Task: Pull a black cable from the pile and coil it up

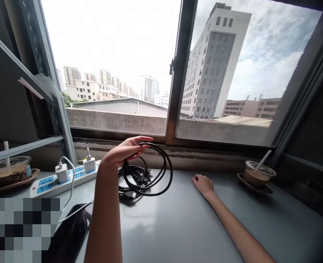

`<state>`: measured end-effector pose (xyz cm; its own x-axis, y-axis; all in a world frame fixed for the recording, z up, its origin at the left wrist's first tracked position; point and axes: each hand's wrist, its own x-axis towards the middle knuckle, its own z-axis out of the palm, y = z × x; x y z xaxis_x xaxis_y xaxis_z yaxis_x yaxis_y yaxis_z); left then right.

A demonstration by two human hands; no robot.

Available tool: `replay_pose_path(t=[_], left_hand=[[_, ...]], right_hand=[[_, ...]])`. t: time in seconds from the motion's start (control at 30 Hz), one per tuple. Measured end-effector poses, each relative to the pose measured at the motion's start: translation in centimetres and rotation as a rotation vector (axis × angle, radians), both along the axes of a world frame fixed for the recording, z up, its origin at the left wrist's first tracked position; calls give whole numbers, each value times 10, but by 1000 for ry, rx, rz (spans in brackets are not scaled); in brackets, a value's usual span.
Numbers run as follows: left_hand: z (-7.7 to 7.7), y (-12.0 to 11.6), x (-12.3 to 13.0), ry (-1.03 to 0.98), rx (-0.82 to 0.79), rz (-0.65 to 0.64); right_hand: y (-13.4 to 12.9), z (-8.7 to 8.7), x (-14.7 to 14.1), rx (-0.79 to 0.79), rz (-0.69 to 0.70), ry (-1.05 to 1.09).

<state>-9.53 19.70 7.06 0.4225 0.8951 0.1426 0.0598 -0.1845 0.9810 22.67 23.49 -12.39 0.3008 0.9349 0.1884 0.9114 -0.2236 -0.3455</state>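
My left hand [127,150] is raised above the table, thumb and fingers closed on a coiled black cable [171,175] that hangs in loops below it. Behind and under those loops lies a pile of black cables [135,179] with a light-coloured plug end [131,194] showing; part of the pile is hidden by the hanging loops and my forearm. My right hand [203,183] rests on the grey table [172,226] to the right, its fingers curled in, with nothing visible in them.
At left are a white power strip [76,181] with two chargers, a white cord, a black device [70,233] and an iced drink cup [10,171]. Another drink cup [257,173] stands on a brown saucer at right. A metal frame [52,80] rises at left, before the window.
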Motion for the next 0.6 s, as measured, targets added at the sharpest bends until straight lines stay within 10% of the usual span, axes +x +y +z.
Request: replay_pose_path(t=[0.2,0.43,0.6], left_hand=[[20,-28,18,-160,150,146],[26,-48,28,-87,346,217],[22,-50,35,-228,471,224]], right_hand=[[-9,55,-20,100,112,277],[-34,154,-86,192,736,844],[-49,180,-113,-12,1161,914]])
